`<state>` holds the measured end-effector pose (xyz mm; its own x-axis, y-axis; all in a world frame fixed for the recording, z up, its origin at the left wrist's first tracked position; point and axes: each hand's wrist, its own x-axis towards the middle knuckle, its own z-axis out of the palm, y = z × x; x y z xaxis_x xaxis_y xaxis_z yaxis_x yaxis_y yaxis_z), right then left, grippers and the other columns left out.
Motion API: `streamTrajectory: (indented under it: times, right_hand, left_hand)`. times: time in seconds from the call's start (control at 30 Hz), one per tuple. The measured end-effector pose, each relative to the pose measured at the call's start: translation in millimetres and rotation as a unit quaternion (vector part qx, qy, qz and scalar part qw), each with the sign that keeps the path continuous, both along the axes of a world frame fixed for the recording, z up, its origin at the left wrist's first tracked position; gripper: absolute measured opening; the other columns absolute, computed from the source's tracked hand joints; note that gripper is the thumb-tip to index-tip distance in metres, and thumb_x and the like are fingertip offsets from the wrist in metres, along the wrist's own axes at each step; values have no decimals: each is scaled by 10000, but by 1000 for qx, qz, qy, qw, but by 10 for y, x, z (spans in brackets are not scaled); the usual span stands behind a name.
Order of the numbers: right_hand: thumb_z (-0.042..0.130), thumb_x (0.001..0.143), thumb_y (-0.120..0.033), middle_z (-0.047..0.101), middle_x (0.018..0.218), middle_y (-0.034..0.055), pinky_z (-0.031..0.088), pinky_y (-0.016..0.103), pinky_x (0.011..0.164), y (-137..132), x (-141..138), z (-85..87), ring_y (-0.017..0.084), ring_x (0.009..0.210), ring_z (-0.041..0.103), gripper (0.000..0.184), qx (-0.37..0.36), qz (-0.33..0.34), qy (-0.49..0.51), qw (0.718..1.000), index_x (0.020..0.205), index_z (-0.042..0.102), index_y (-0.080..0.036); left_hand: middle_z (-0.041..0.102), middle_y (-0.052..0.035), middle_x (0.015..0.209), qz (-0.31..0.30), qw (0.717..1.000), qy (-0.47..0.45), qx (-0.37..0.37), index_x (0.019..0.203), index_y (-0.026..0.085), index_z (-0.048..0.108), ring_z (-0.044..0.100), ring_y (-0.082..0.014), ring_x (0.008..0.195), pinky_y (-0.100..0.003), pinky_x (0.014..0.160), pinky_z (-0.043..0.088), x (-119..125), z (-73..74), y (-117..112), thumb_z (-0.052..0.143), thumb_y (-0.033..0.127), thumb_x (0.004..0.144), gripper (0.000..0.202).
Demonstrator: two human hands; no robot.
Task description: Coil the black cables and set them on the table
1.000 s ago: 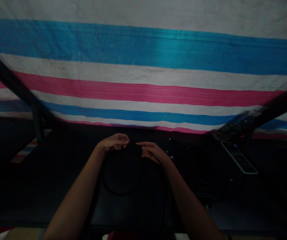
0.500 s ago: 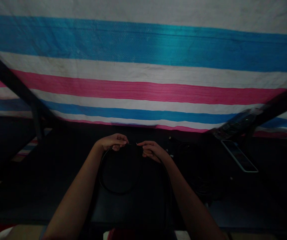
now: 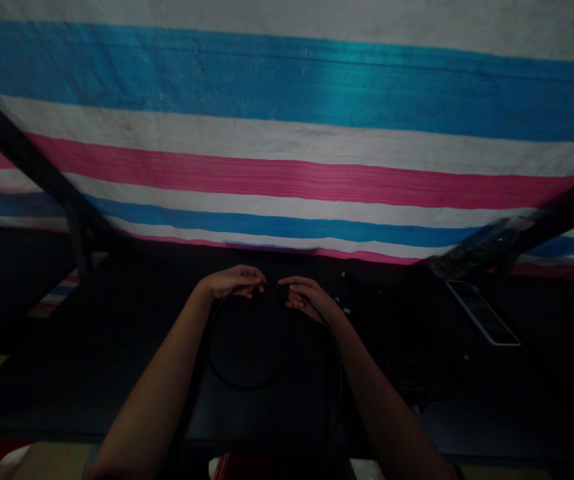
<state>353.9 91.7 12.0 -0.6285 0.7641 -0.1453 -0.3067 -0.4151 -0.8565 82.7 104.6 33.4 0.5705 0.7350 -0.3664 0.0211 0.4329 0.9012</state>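
A thin black cable [image 3: 239, 387] hangs in a loop between my two hands, resting over the dark table. My left hand [image 3: 237, 280] is closed, with thumb and fingers pinching one end of it. Opposite, my right hand [image 3: 311, 297] pinches another end, its index finger stretched along toward the left. The two ends meet or nearly meet in the narrow gap between my fingertips. It is too dark to tell whether they are joined. Part of the cable runs down along my right forearm.
To the right lies a heap of black cables [image 3: 407, 373], with a small connector [image 3: 344, 275] at its far side. Beyond it are a phone [image 3: 484, 313] and a clear plastic bag [image 3: 477, 250]. A striped sheet [image 3: 287, 180] hangs behind the black table [image 3: 117, 333]; a dark slanted bar [image 3: 31, 160] stands left.
My left hand has moved right toward my right hand, and the gap between the cable ends has closed or almost closed. The view has shifted slightly.
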Motion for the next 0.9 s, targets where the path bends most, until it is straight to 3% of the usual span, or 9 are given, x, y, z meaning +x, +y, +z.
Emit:
streamTrajectory:
  times: [0.17,0.4,0.57,0.8,0.9]
  right_hand:
    - [736,825,-246,437,555,-96,462,299,662,4,3,-3,61,483,347,256,2,-5,1,1000,1064,776,-160]
    - [746,832,-261,384,534,-113,441,285,629,6,-7,-30,60,473,293,256,12,-18,9,1000,1064,783,-158]
    - [747,845,-277,364,499,-122,463,307,643,-7,4,-33,55,444,274,233,16,15,0,1000,1028,798,-141]
    - [754,836,-296,361,482,-127,452,297,619,-30,9,20,53,437,239,225,17,37,-6,999,995,802,-144]
    - [748,843,-290,357,490,-127,458,294,632,-27,2,29,56,445,259,231,18,31,-1,999,1016,794,-144]
  left_hand:
    - [711,-59,862,-6,1000,-5,6,1041,129,702,504,-70,569,-207,561,455,-24,9,-3,771,314,815,300]
    - [570,52,691,5,1000,-25,13,1031,152,661,340,-31,464,-197,509,364,-58,-23,4,756,257,819,254]
    - [573,40,633,-18,1000,-18,8,928,132,680,303,-26,423,-207,492,360,-52,-25,4,713,270,860,158]
    - [458,75,487,-29,1000,-4,0,865,113,711,265,-33,381,-215,477,362,-45,-7,-1,684,329,888,218]
    - [515,54,530,-19,1000,1,1,877,120,706,269,-28,388,-210,475,362,-35,1,4,691,323,884,204]
